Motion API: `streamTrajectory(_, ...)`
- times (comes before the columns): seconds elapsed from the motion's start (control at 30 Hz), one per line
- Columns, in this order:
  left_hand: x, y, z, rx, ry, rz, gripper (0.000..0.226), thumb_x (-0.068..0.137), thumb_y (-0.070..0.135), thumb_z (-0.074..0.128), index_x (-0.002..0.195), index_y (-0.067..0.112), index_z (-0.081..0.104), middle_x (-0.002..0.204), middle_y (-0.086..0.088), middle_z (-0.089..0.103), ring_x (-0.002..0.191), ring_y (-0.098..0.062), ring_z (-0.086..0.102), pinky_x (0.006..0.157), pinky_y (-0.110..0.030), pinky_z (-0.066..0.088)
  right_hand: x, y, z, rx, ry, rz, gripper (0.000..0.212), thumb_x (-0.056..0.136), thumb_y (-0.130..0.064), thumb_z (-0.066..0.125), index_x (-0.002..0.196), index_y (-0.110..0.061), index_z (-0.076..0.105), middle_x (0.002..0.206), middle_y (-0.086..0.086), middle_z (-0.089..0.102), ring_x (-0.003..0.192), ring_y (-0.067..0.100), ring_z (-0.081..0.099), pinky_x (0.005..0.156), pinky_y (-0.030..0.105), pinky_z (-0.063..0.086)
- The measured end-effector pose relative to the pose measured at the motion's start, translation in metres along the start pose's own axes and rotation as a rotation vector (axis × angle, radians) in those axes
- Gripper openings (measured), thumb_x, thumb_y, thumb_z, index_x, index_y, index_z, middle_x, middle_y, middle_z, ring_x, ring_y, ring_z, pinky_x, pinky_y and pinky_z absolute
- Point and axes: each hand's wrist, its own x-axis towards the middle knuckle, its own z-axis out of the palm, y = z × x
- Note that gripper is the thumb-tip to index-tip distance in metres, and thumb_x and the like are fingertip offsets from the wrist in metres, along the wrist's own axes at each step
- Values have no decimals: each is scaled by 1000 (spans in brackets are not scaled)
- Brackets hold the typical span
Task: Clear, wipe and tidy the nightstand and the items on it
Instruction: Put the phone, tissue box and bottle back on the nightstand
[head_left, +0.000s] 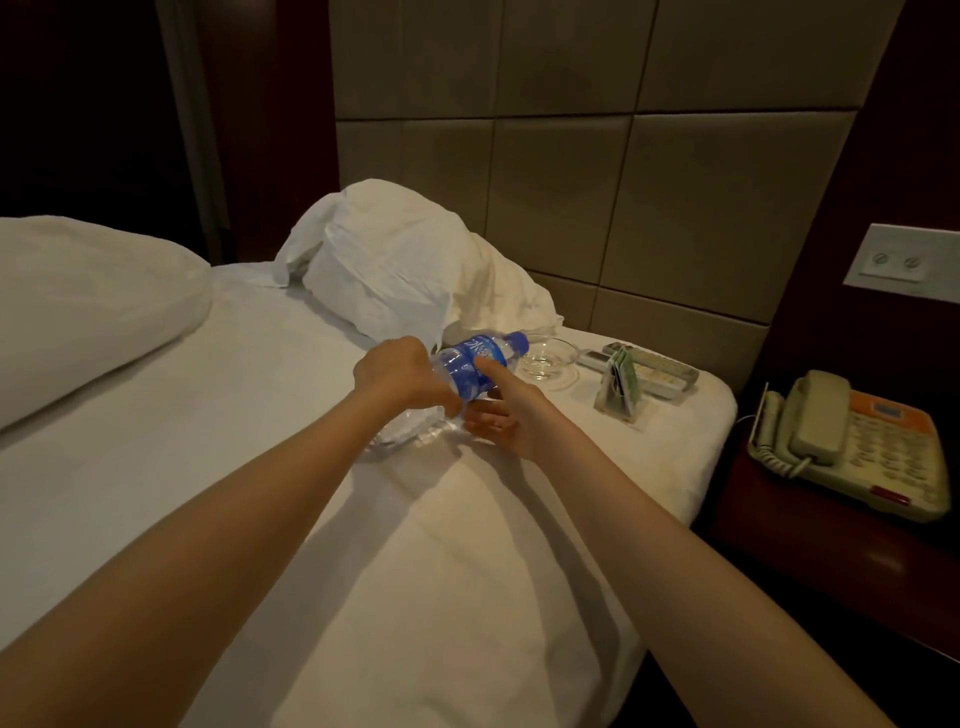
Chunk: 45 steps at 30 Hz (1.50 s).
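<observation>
A clear plastic water bottle (480, 358) with a blue label and blue cap lies tilted over the white bed (260, 415), cap pointing away to the right. My left hand (402, 371) grips its body from the left. My right hand (506, 410) touches its lower side, thumb on the label, fingers spread beneath. A second clear bottle (415, 434) lies on the sheet under my hands, partly hidden. On the bed's right corner sit a glass ashtray (548, 358), a packet holder (621, 387) and two remotes (657, 369). The dark nightstand (810, 530) at the right carries a telephone (857, 447).
A rumpled white pillow (410, 260) leans against the padded headboard (597, 156). Another pillow (88, 306) lies at the left. A wall switch plate (904, 262) sits above the telephone. A dark gap runs between the bed and the nightstand.
</observation>
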Motion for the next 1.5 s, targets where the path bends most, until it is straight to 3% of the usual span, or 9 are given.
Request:
streamTrajectory(0.17, -10, 42, -8, -135, -4, 145, 65, 70, 57, 71, 119, 16, 57, 104, -5, 66, 90, -18, 63, 81, -30, 50, -16, -21, -25, 293, 63, -119, 43, 83, -35, 67, 111, -6, 51, 86, 7, 64, 82, 23, 63, 76, 38, 55)
streamTrajectory(0.3, -22, 80, -12, -199, -49, 256, 59, 67, 54, 74, 112, 17, 64, 90, -2, 67, 79, -16, 61, 69, -26, 48, -37, -31, -61, 231, 171, -220, 41, 81, -31, 70, 111, -10, 52, 87, 5, 65, 75, 20, 65, 63, 34, 55)
streamTrajectory(0.4, -31, 111, -9, -298, -117, 345, 52, 69, 45, 76, 110, 15, 65, 95, -3, 69, 83, -17, 64, 69, -25, 49, -57, -41, -93, 203, 288, -276, 34, 77, -26, 75, 97, -12, 52, 89, 7, 65, 79, 22, 65, 70, 37, 56)
streamTrajectory(0.5, -41, 148, -4, -405, -161, 436, 45, 70, 38, 78, 106, 13, 67, 93, -3, 69, 78, -13, 62, 63, -18, 46, -78, -47, -129, 57, 383, -376, 53, 70, -24, 80, 116, -10, 56, 102, 8, 68, 88, 24, 68, 73, 37, 58)
streamTrajectory(0.7, -68, 226, 9, -479, -233, 582, 28, 70, 34, 79, 83, 21, 59, 68, 8, 56, 63, -7, 53, 53, -19, 41, -123, -58, -203, -73, 584, -463, 46, 66, -24, 83, 104, -19, 58, 104, 5, 68, 95, 24, 66, 80, 43, 57)
streamTrajectory(0.9, -101, 299, 19, -629, -358, 706, 24, 74, 32, 77, 91, 20, 66, 73, 10, 58, 68, -5, 55, 52, -14, 37, -172, -69, -272, -226, 800, -500, 49, 58, -29, 87, 97, -26, 57, 103, -1, 67, 97, 21, 65, 88, 45, 53)
streamTrajectory(1.0, -119, 335, 29, -686, -435, 751, 36, 76, 32, 75, 108, 20, 64, 92, 3, 65, 88, -12, 60, 63, -20, 44, -197, -69, -302, -381, 931, -495, 58, 60, -31, 86, 110, -20, 57, 110, 2, 65, 99, 18, 62, 91, 41, 52)
streamTrajectory(1.17, -147, 390, 44, -644, -675, 722, 54, 81, 33, 71, 127, 15, 52, 107, -5, 63, 84, -16, 61, 64, -24, 51, -240, -64, -344, -688, 1081, -472, 69, 64, -37, 83, 122, -14, 53, 122, 4, 61, 111, 22, 57, 87, 32, 47)
streamTrajectory(1.5, -192, 473, 76, -914, -1018, 647, 64, 85, -13, 42, 143, 13, 37, 129, -14, 55, 111, -26, 60, 86, -31, 54, -281, -42, -416, -591, 1393, -405, 69, 66, -36, 82, 123, -12, 52, 121, 5, 63, 109, 23, 59, 78, 26, 40)
